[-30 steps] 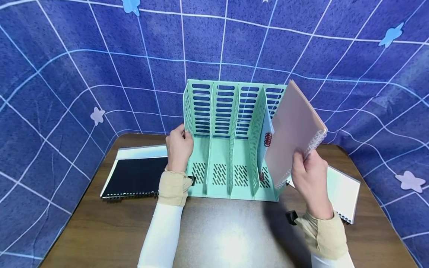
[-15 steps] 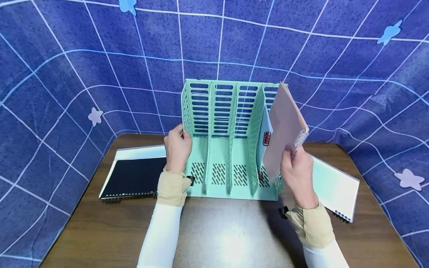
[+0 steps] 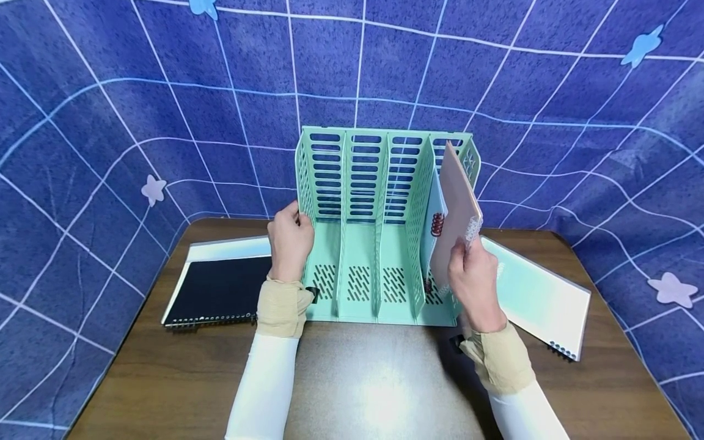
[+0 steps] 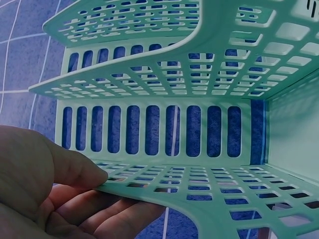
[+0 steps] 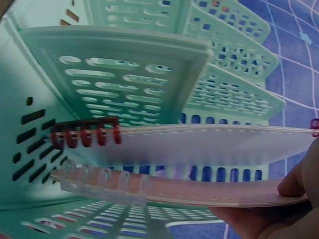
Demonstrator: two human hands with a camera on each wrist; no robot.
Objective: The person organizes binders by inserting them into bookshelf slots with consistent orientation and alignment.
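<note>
A mint-green file rack (image 3: 360,311) with several upright dividers stands on the table. My left hand (image 3: 291,241) pinches the front edge of its left side wall between thumb and fingers, as the left wrist view also shows. My right hand (image 3: 475,281) grips a pink notebook (image 3: 455,201) with clear spiral rings by its spine edge. That notebook stands upright inside the rightmost compartment, its lower end near the slotted floor. Beside it, in the same compartment, leans a light-blue notebook (image 3: 431,214) with red rings (image 5: 84,133). A narrow gap separates the two in the right wrist view.
A notebook with a black sheet (image 3: 220,290) lies on the table left of the rack. On the right lies a pale-green and white notebook (image 3: 541,296) with black rings. A blue patterned cloth (image 3: 247,116) hangs behind the table (image 3: 352,391).
My right hand has carried the pink notebook leftward and into the rightmost compartment, bringing it more upright beside the light-blue one. The left hand keeps its hold on the rack.
</note>
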